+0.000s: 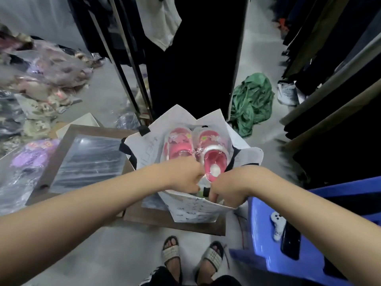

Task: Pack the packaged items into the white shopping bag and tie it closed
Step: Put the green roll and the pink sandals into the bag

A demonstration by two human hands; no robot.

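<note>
The person wears woven beige slide sandals [170,252] with black soles and dark legwear [162,275] with white stripes; the forearms [82,213] are bare.

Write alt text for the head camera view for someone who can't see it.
A person's left hand and right hand reach into an open white shopping bag, which holds packaged pink shoes. A blue stool stands at the right.

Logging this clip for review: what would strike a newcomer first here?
A pair of pink shoes in clear wrap lies in the open white shopping bag at centre. The left hand and right hand meet over its near rim, what they grip hidden. A blue stool stands at lower right.
</note>
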